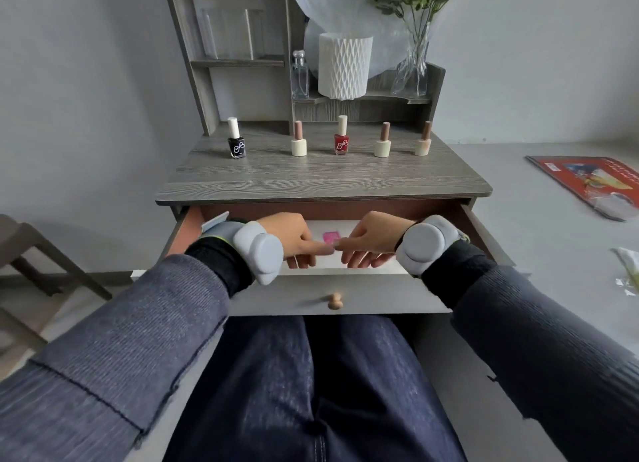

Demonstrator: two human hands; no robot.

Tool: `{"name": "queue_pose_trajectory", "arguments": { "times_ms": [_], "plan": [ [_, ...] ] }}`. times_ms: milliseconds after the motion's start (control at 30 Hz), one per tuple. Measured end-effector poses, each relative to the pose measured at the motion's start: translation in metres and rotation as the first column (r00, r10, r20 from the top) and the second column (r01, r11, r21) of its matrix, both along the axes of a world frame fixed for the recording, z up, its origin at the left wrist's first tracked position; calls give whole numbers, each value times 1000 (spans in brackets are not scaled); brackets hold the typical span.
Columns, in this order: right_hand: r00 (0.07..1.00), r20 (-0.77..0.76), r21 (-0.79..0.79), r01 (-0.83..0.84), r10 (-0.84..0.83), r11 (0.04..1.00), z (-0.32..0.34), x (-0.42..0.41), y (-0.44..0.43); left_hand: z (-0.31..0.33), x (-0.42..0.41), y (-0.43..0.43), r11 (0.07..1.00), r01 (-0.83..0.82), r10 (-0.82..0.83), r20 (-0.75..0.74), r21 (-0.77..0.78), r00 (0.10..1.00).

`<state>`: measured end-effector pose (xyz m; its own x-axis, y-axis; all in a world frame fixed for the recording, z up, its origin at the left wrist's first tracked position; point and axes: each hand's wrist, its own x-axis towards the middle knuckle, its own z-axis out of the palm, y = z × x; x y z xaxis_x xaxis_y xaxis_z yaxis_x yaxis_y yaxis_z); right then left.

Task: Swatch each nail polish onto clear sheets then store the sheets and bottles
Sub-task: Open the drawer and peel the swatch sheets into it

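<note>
pink swatch (330, 236): a small pink patch on the white floor of the open drawer (380, 299), towards its back. we cannot make out the edges of the clear sheet it sits on.
left hand (297, 240): inside the drawer, forefinger straight and pointing right, its tip just below the swatch. the other fingers hang loosely underneath and we see nothing gripped.
right hand (370, 242): inside the drawer, fingers straight and fanned to the left and down. its fingertip meets the left forefinger just beside the swatch.
wrist units: a grey round wrist unit (262, 250) on the left arm and its twin (420, 247) on the right.
drawer knob (334, 301): pale wood, centred on the grey front.
black bottle (236, 147): upright at the left of a row on the tabletop (311, 178), with a white cap and a white looping logo we cannot read.
red bottle (341, 144): upright mid-row, with the same logo.
cream bottles: brown-capped, no writing visible. first cream bottle (299, 147) stands between black and red, second cream bottle (382, 148) and third cream bottle (423, 147) to the right of red.
shelf above: clear perfume bottle (299, 77), white ribbed vase (345, 65), glass vase (411, 70) of greenery.
magazine (594, 181): red cover, on the floor to the right, its print too blurred to read.
</note>
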<state>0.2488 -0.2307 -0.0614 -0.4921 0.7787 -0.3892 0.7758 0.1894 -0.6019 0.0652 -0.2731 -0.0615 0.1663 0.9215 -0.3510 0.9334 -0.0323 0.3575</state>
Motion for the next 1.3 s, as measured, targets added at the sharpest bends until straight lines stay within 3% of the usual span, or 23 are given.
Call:
{"name": "queue_pose_trajectory", "arguments": {
  "times_ms": [100,200,500,1000,1300],
  "plan": [
    [988,123,44,-96,90,994,5,-13,-8,-1,-3,-6,998,68,-69,-88,-13,994],
    [961,219,73,-186,166,980,5,-22,-13,1,-4,-14,986,157,-161,-77,-64,984],
    [879,296,96,-417,374,904,11,-24,-15,-3,-3,-15,984,177,-173,-106,30,979],
    [935,270,312,-312,231,897,6,-29,1,-4,7,-10,950,121,-41,-270,289,962],
    [994,108,507,-52,-3,861,-5,-28,4,-5,11,-1,934,64,48,-301,352,952]
  ]
}}
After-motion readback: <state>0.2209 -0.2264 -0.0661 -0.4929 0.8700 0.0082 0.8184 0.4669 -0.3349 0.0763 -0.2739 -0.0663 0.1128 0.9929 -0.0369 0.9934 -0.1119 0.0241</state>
